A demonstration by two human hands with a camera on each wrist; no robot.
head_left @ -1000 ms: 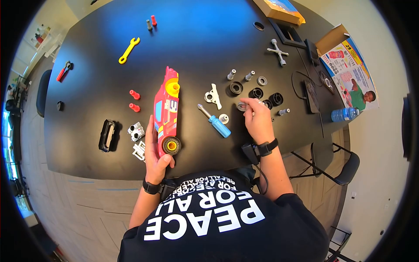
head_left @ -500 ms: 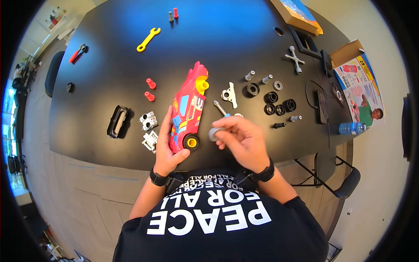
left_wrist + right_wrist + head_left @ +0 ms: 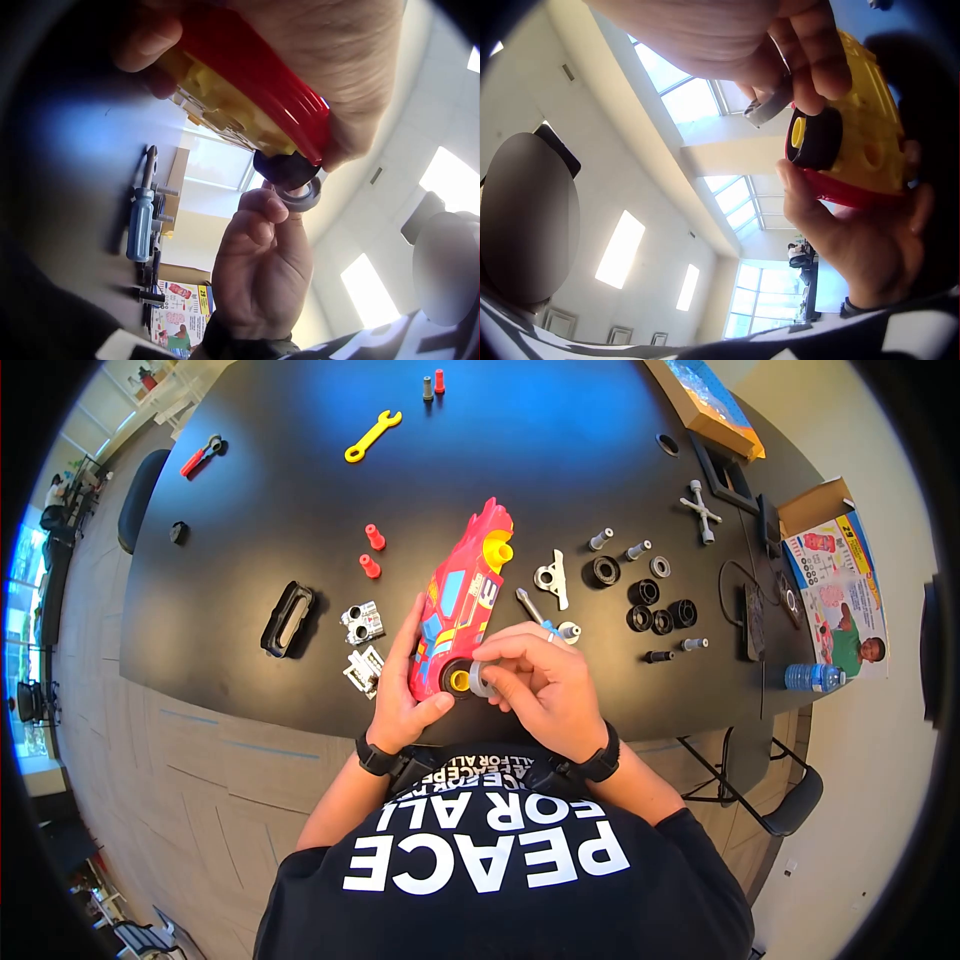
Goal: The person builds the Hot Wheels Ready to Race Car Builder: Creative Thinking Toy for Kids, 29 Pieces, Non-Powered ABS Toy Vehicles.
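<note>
Red, glossy toy car [image 3: 464, 600] in clasping left hand [image 3: 399, 700], grey ring [image 3: 479, 681] in pinching right hand [image 3: 552, 695]

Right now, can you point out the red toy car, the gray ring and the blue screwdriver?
Red toy car [image 3: 460, 610], head view, middle of its body.
Gray ring [image 3: 771, 109], right wrist view, its outer edge.
Blue screwdriver [image 3: 139, 226], left wrist view, its handle.

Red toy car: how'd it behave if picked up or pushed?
Likely stiff: the red toy car shows no bend in the left hand. Probably light for its size, since it looks like moulded plastic. Likely to roll unevenly: the visible side has a black tire at one end, only a yellow hub at the other.
</note>
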